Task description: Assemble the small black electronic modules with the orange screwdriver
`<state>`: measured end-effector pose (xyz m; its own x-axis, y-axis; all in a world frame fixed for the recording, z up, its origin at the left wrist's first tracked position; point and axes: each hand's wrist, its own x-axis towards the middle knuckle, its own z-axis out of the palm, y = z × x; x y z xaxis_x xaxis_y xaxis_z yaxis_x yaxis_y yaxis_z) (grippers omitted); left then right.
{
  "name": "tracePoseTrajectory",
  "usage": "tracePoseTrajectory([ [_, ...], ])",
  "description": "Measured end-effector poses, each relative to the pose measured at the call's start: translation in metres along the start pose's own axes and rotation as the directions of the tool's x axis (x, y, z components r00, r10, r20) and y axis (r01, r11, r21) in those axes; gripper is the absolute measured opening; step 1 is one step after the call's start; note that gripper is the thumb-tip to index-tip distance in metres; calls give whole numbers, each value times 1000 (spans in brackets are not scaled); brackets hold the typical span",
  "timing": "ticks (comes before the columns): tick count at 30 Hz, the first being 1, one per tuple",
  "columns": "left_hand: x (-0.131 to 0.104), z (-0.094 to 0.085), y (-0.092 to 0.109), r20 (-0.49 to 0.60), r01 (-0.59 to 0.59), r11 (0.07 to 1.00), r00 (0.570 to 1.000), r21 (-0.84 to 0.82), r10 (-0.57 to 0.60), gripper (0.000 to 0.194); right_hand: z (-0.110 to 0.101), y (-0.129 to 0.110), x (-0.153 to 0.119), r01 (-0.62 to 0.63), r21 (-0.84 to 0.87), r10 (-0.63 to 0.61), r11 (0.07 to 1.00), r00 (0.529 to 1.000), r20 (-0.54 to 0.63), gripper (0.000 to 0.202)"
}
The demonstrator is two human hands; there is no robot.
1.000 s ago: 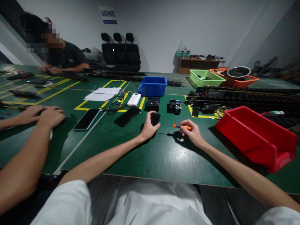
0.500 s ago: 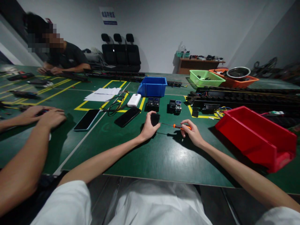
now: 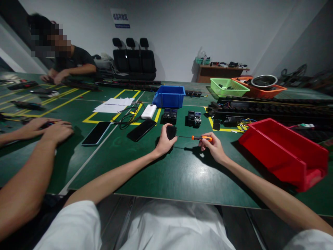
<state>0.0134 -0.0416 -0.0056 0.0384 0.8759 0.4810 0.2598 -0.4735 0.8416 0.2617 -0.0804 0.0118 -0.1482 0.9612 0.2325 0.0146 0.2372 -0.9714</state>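
My left hand (image 3: 165,141) is closed around a small black box-shaped part (image 3: 171,132), held just above the green table (image 3: 145,173). In my right hand (image 3: 211,145) is a screwdriver (image 3: 201,138) with an orange and black handle. Its thin shaft lies level and points left at the black part; the tip ends close to my left fingers, and I cannot tell whether it touches. Beyond my hands stand black box-like modules (image 3: 170,115) and another black and silver module (image 3: 194,118).
A red bin (image 3: 283,152) stands at the right, a blue bin (image 3: 170,96) farther back. Left of my hands lie a black phone (image 3: 142,130), a light-blue-edged phone (image 3: 96,133) and a white power bank (image 3: 148,111). A co-worker's hands (image 3: 52,130) rest at the far left.
The screwdriver has turned slightly in my right hand and now lies more level. My left hand and the black part have shifted very little. The person across the table has moved their hands.
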Motion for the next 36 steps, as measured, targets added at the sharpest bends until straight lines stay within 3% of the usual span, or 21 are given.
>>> tracePoseTrajectory([
  [16, 0, 0, -1, 0, 23, 1000, 1000, 2, -23, 55, -2, 4, 3, -89, -114, 94, 989, 995, 41, 39],
  [19, 0, 0, -1, -5, 9, 1000, 1000, 18, -9, 54, -3, 5, 2, -64, -109, 70, 992, 996, 54, 30],
  [27, 2, -2, -2, -23, 8, 1000, 1000, 20, -7, 53, -4, 6, 0, 18, -72, -14, 997, 998, 56, 29],
  [36, 2, -1, -4, -20, -4, 1000, 1000, 30, 4, 53, -2, 6, 1, -16, -46, 19, 999, 998, 52, 27],
])
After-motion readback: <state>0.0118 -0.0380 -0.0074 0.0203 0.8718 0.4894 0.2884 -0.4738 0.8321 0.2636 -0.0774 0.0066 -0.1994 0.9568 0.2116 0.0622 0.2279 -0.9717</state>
